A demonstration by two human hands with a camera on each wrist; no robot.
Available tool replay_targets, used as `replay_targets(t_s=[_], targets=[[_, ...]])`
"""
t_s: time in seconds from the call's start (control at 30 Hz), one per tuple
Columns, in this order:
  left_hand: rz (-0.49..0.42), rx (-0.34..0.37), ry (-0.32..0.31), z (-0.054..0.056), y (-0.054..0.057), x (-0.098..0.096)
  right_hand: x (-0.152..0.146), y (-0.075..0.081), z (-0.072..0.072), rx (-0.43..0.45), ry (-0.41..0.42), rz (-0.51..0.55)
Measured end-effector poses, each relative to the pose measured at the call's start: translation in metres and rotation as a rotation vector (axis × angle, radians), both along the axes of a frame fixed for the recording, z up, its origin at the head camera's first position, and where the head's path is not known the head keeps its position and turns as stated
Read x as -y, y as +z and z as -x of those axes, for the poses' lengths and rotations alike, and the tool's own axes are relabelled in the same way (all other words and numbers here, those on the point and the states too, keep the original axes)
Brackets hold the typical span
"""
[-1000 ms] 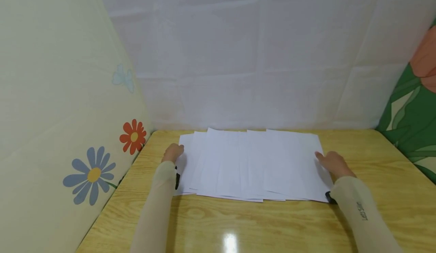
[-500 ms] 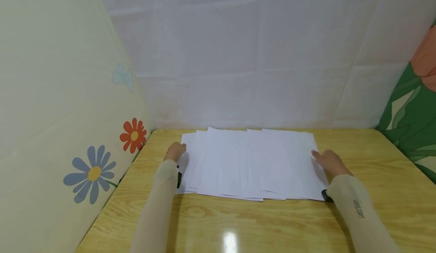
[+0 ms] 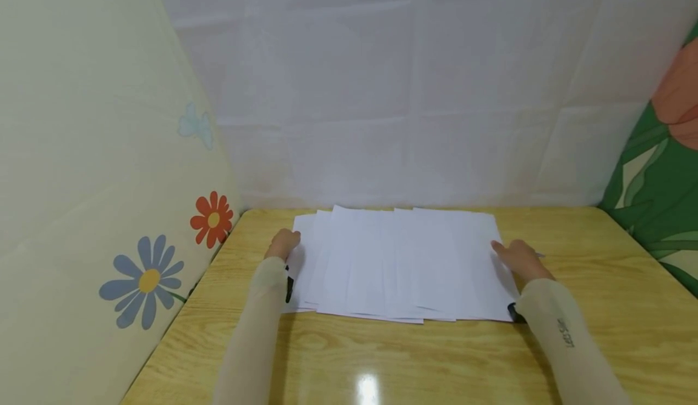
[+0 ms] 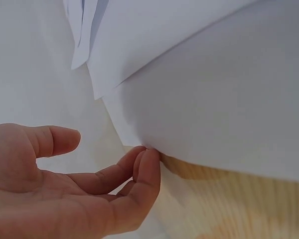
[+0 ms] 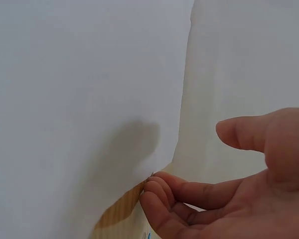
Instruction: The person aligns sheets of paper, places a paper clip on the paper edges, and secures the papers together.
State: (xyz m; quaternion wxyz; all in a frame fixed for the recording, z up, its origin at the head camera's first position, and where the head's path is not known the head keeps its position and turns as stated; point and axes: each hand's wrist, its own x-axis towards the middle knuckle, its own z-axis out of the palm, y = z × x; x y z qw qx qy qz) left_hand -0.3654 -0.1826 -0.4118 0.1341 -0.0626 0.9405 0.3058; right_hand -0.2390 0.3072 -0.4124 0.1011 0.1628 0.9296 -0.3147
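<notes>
Several white paper sheets [image 3: 371, 259] lie overlapped in a wide fan on the wooden table. At the fan's left edge is my left hand [image 3: 283, 244]; in the left wrist view its bent fingertips [image 4: 148, 162] touch the edge of a sheet [image 4: 214, 109], with the thumb raised apart. My right hand [image 3: 523, 258] is at the right edge of the fan. In the right wrist view, its curved fingertips [image 5: 154, 194] meet the edge of the outermost sheet [image 5: 89, 99], and its thumb stands off the paper.
A small thin object [image 3: 540, 254], too small to identify, shows just behind my right hand. The wooden table [image 3: 338, 356] extends in front of the sheets. A white cloth [image 3: 349, 90] hangs behind, and flower-patterned cloths [image 3: 71, 180] stand at both sides.
My right hand has moved left, pushing the right-hand sheets inward over the others. My left hand has shifted slightly right with the left sheets, so the fan is narrower.
</notes>
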Motion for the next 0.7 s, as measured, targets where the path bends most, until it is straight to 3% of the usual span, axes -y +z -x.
replay_targets(t_s=[0.07, 0.1, 0.17, 0.23, 0.33, 0.47, 0.53, 0.7], targets=[[0.022, -0.061, -0.031, 0.025, -0.028, 0.011, 0.001, -0.001, 0.001, 0.009, -0.013, 0.004], [0.025, -0.066, -0.038, 0.032, -0.035, 0.014, 0.002, -0.002, 0.002, 0.013, -0.021, 0.004], [0.029, -0.044, -0.016, 0.044, -0.044, 0.015, 0.004, -0.003, 0.004, 0.027, -0.043, 0.01], [0.021, -0.011, 0.019, 0.046, -0.044, 0.012, 0.006, -0.004, 0.005, 0.038, -0.063, 0.015], [-0.014, 0.05, 0.054, 0.014, -0.012, -0.003, 0.009, -0.003, 0.005, 0.037, -0.067, 0.017], [-0.032, 0.04, 0.054, -0.009, 0.007, -0.012, 0.012, -0.001, 0.003, 0.022, -0.048, 0.014], [-0.043, 0.039, 0.064, -0.013, 0.01, -0.014, 0.013, 0.0, 0.003, 0.018, -0.04, 0.014], [-0.048, 0.042, 0.088, -0.008, 0.007, -0.017, 0.015, 0.002, 0.002, 0.026, -0.035, 0.028]])
